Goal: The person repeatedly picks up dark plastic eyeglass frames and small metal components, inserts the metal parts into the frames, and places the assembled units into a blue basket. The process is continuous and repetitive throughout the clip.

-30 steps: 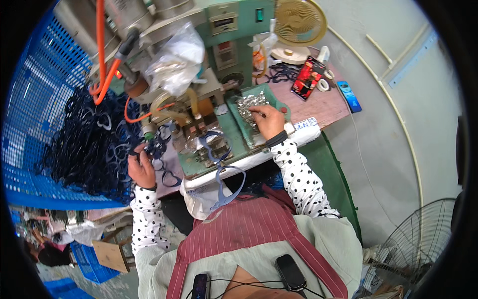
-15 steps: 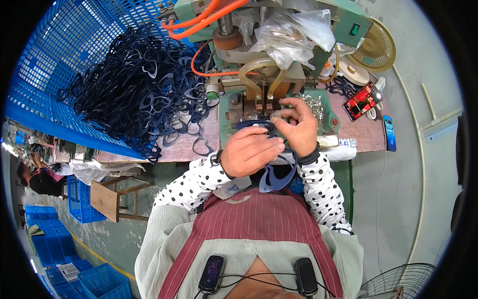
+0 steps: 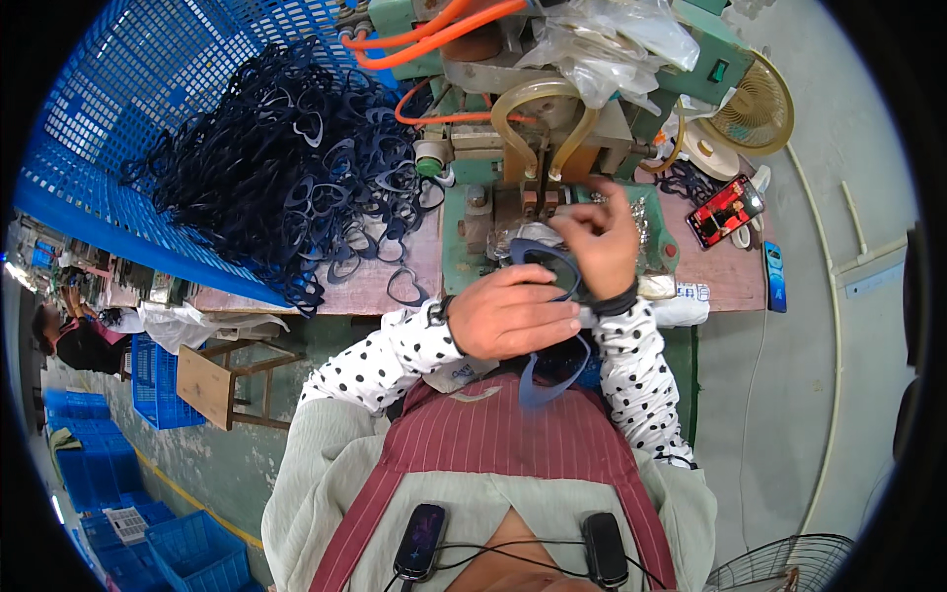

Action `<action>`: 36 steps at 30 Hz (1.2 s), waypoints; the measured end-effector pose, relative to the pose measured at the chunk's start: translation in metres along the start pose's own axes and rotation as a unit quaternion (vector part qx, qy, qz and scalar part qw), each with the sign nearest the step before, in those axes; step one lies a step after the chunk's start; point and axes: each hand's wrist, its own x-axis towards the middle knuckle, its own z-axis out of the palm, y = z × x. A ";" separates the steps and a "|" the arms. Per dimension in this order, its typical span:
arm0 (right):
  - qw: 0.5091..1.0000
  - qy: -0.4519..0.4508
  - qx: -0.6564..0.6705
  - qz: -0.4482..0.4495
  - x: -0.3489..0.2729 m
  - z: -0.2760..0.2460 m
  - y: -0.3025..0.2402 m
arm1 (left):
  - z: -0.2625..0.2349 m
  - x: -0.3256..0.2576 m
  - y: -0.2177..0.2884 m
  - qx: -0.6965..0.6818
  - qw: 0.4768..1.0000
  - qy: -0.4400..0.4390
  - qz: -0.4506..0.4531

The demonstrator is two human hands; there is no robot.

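A dark blue flexible strap with loop-shaped ends (image 3: 548, 395) hangs from my left hand (image 3: 513, 314), whose fingers are closed on it in front of the press. Its upper loop lies beside my right wrist; the lower one dangles over the apron, slightly blurred. My right hand (image 3: 604, 247) is just right of the press tooling (image 3: 538, 202), beside the green tray of small shiny metal pieces (image 3: 641, 229). Its thumb and fingers are curled together in a pinch, partly smeared, and whatever is between them cannot be made out.
A large blue basket (image 3: 109, 168) at the left holds a heap of similar straps (image 3: 266, 168), some spilling onto the table (image 3: 395, 261). Orange hoses (image 3: 444, 35) and plastic bags (image 3: 612, 44) are on the press. Phones (image 3: 727, 210), a fan (image 3: 750, 104) and a wooden stool (image 3: 212, 385) stand around.
My right hand has moved away from the press tooling toward the metal pieces. The strap's upper loop has shifted down and right, and the view has tilted slightly.
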 end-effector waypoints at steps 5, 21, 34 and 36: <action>0.924 0.164 -0.339 -0.060 0.021 -0.074 0.094 | 0.013 -0.006 -0.010 -0.026 0.999 -0.013 -0.016; 0.914 0.125 -0.348 -0.166 0.006 -0.091 0.134 | 0.006 -0.015 0.003 0.021 0.996 -0.027 -0.076; 0.893 0.211 -0.368 -0.150 0.001 -0.079 0.125 | -0.031 -0.195 -0.007 0.331 0.814 -0.189 -0.439; 0.895 0.219 -0.356 -0.158 0.002 -0.077 0.123 | -0.034 -0.199 -0.017 0.330 0.822 -0.177 -0.430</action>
